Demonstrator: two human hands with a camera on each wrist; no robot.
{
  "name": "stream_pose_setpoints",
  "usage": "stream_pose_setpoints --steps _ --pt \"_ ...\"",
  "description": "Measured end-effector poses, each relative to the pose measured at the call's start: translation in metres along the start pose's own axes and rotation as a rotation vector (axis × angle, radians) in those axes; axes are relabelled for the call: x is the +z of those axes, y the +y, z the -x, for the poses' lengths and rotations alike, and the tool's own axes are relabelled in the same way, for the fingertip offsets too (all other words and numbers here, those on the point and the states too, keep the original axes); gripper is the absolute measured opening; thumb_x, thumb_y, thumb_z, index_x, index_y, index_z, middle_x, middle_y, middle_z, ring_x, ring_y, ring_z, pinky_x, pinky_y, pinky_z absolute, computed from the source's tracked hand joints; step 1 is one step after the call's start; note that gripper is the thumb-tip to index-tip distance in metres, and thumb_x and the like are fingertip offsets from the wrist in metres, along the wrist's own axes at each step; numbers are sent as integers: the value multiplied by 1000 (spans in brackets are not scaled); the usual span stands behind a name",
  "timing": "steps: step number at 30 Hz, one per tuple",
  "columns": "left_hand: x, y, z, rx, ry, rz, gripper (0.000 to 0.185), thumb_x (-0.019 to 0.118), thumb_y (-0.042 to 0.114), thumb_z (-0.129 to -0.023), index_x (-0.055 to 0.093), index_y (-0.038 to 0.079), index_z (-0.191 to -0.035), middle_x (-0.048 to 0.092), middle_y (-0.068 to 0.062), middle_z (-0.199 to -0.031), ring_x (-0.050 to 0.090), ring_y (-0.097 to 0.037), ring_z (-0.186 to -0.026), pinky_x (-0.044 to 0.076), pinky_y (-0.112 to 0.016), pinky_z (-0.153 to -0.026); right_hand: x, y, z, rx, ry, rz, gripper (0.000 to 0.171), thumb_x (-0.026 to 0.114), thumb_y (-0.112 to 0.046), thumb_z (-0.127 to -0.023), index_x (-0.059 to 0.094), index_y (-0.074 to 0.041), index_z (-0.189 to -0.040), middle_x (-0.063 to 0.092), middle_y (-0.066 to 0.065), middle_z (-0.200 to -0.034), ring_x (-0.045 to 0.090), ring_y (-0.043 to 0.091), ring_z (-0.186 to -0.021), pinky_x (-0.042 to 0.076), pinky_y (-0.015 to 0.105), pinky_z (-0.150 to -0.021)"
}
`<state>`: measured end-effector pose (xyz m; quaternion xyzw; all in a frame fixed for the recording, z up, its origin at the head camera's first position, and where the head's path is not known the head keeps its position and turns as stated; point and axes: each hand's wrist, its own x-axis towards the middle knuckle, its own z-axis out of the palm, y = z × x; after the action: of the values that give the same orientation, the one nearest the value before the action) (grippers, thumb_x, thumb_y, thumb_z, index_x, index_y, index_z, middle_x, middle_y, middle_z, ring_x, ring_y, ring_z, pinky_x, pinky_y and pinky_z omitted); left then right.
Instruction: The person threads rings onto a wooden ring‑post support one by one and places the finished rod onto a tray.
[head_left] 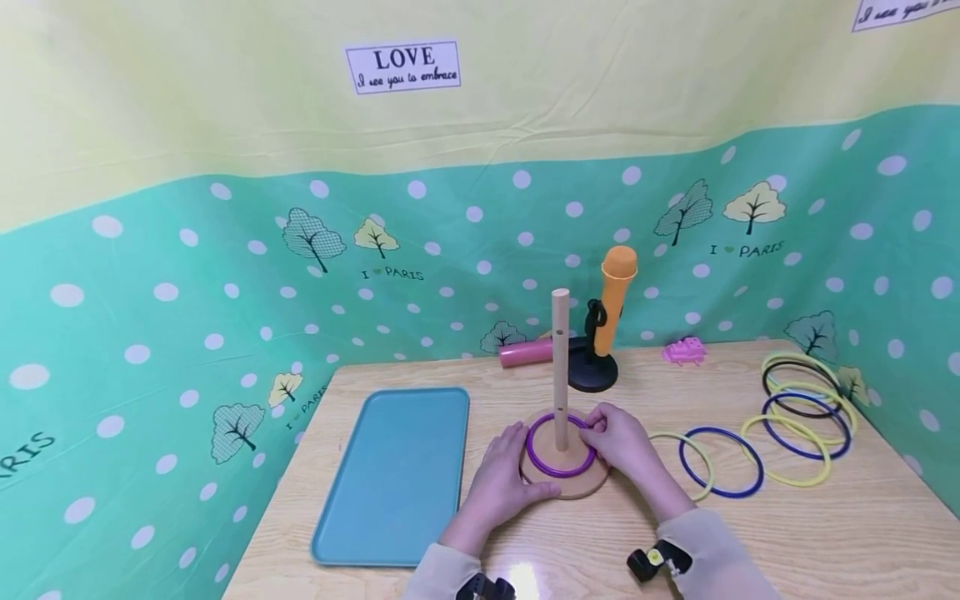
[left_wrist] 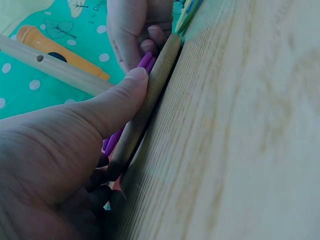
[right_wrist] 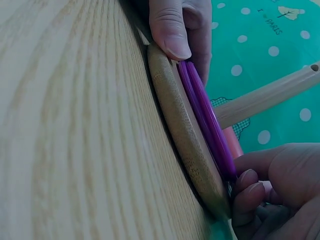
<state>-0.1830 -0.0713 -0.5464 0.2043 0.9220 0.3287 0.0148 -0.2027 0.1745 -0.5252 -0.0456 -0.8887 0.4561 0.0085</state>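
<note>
A round wooden base (head_left: 588,486) with an upright wooden post (head_left: 560,358) stands on the table. Two purple rings (right_wrist: 207,117), one against the other, encircle the foot of the post and lie close over the base. My left hand (head_left: 502,483) grips the base's left side, its thumb at the front rim in the left wrist view and its other fingers partly hidden beyond the edge. On the opposite side, my right hand (head_left: 622,442) pinches the purple rings between thumb and fingers, with the other fingers curled in beside the base.
A blue tray (head_left: 397,475) lies to the left. Behind the post are an orange microphone (head_left: 613,300) on a black stand (head_left: 592,371), a pink cylinder (head_left: 527,352) and a small pink toy (head_left: 684,351). Several yellow, blue and black rings (head_left: 797,482) overlap at the right.
</note>
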Motion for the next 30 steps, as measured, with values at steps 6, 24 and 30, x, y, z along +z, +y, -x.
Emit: stream_pose_setpoints --steps 6,24,30 --pt "0 1 0 -4 -3 5 118 96 56 -82 41 -3 -167 41 -26 -171 37 -46 -159 29 -59 -133 0 -1 1 -15 28 27 10 78 -8 -97 69 -4 -101 64 5 -80 59 17 -64 52 28 -53" --pt "-2 2 0 -15 -15 21 117 96 54 -83 39 -3 -168 39 -25 -172 35 -44 -161 28 -58 -134 -7 -3 4 76 -29 -133 19 78 -9 -102 66 1 -112 64 8 -80 60 16 -55 55 26 -47" --pt "-4 1 1 -2 -16 24 122 97 54 -82 35 -5 -169 37 -26 -173 30 -41 -164 25 -56 -135 -18 1 8 78 -7 -152 24 77 -12 -103 66 3 -118 65 9 -81 61 18 -58 56 28 -47"
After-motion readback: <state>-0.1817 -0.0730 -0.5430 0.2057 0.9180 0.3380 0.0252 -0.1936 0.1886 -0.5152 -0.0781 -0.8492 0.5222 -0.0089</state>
